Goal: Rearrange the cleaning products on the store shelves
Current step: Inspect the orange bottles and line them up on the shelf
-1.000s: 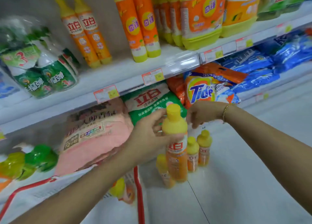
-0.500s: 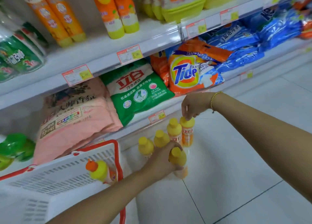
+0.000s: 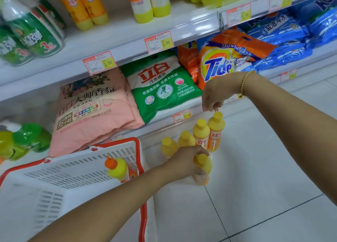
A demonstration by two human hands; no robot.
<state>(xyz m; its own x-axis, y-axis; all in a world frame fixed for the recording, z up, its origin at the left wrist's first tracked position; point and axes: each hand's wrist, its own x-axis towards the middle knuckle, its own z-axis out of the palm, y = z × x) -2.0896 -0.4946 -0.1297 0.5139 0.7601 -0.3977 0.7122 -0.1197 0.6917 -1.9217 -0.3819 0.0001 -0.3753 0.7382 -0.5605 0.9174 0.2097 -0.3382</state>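
Observation:
Several small orange bottles with yellow caps stand on the white floor below the bottom shelf. My left hand (image 3: 184, 162) grips the nearest bottle (image 3: 202, 174) around its neck; that bottle rests on the floor. My right hand (image 3: 214, 95), with a gold bracelet at the wrist, hangs fingers down over the farthest right bottle (image 3: 216, 132), fingertips bunched at the top of its cap. Between them stand a labelled bottle (image 3: 201, 134) and two more bottles (image 3: 186, 139), (image 3: 168, 146), partly hidden by my left hand.
A white basket with a red rim (image 3: 73, 177) sits at the left, holding a yellow bottle with an orange cap (image 3: 117, 169). Shelves behind carry a pink detergent bag (image 3: 94, 110), a green bag (image 3: 160, 86), a Tide bag (image 3: 217, 66) and blue bags (image 3: 291, 41). Tall orange bottles (image 3: 85, 6) stand above.
My left hand lowered the bottle it carried from chest height to the floor by the others. My right hand dropped from the shelf to the right bottle's cap and now sits a little higher on it.

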